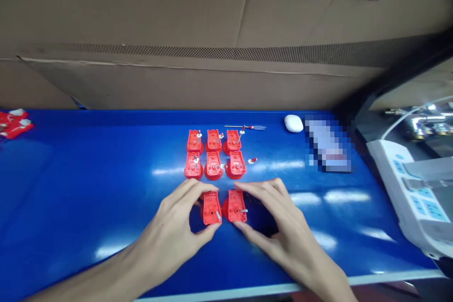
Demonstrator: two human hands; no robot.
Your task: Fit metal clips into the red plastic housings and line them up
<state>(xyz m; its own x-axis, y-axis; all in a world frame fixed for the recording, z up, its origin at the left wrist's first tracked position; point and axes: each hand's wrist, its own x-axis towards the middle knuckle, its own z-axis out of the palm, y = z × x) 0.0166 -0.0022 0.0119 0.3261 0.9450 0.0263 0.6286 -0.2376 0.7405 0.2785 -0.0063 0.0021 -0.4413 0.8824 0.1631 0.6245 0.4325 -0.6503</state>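
My left hand [180, 219] grips a red plastic housing [211, 205] between thumb and fingers, at its near and far ends. A second red plastic housing [236, 203] stands close beside it, held the same way by my right hand [283, 219]. Each of the two has a small grey metal piece at its lower right. Just beyond them, several like housings [213, 164] are set out in two rows on the blue table [106, 174]. Small white-and-red parts on thin stems stick out of those.
Behind the rows lies a screwdriver [247, 127], with a white rounded case [293, 123] to its right. A blurred-out flat object [329, 144] is farther right. A white power strip [410, 188] lines the right edge. Red pieces [14, 123] lie far left; cardboard [212, 85] backs the table.
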